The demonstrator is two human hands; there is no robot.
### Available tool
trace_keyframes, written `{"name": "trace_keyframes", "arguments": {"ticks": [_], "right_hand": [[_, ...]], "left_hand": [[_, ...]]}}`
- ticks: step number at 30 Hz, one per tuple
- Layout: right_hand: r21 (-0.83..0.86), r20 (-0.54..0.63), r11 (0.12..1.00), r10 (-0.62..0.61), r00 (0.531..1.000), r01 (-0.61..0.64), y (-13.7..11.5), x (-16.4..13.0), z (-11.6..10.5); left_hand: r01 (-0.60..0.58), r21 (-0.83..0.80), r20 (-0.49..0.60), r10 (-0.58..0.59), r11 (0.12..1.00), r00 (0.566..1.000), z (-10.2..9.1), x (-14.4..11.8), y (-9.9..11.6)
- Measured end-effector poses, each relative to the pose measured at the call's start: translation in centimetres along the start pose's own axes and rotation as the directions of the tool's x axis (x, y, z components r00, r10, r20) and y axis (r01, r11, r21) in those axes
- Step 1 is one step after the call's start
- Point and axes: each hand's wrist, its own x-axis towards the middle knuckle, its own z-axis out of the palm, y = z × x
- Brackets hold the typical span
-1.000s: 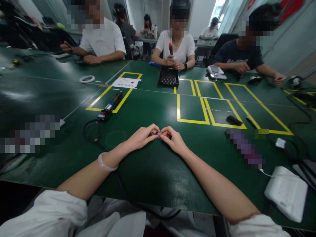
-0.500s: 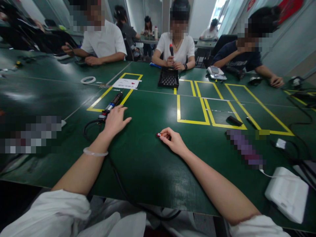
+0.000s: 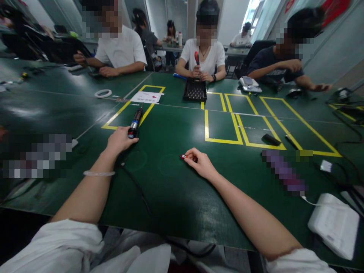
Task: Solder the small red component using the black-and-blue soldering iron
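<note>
My left hand (image 3: 120, 141) is closed around the rear end of a dark, pen-shaped electric screwdriver (image 3: 137, 116) with a blue and silver band. Its tip points away from me, toward the marked rectangle at the back. A black cable (image 3: 136, 184) runs from near that hand across the table to its front edge. Right of the middle, my right hand (image 3: 201, 163) pinches a small red and white piece (image 3: 182, 156) between thumb and forefinger. Most of that piece is covered by the fingers, so its kind is unclear.
Yellow tape rectangles (image 3: 223, 142) mark the green table (image 3: 176, 204). A white paper (image 3: 146, 97), a tape ring (image 3: 102, 93) and a black tray (image 3: 195, 94) lie farther back. A white charger box (image 3: 334, 225) stands at right. Several people sit opposite; one holds a red-handled screwdriver (image 3: 196, 58).
My left hand has moved left and closed on the rear of the electric screwdriver, which has turned more upright and shifted right. My right hand stays put with the red piece.
</note>
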Motion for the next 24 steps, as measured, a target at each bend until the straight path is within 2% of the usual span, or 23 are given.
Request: {"name": "trace_keyframes", "arguments": {"ticks": [7,14,17,24], "right_hand": [[-0.001,-0.006,1.0,0.011,1.0,-0.011,-0.1,0.0,0.0],[-0.025,-0.068,1.0,0.007,0.998,-0.009,-0.2,0.0,0.0],[-0.066,-0.069,0.998,-0.002,0.998,-0.003,-0.2,0.0,0.0],[-0.335,-0.045,0.942,-0.051,0.998,0.033,-0.2,0.0,0.1]], "left_hand": [[-0.155,-0.012,0.001,0.155,0.988,0.988,0.3,-3.1,6.3],[-0.425,-0.095,-0.011,0.426,0.9,0.905,0.8,-6.9,12.4],[-0.496,-0.147,-0.018,0.5,0.856,0.866,1.1,-8.3,14.0],[-0.599,-0.174,-0.006,0.607,0.782,0.794,1.1,-10.2,15.9]]}}
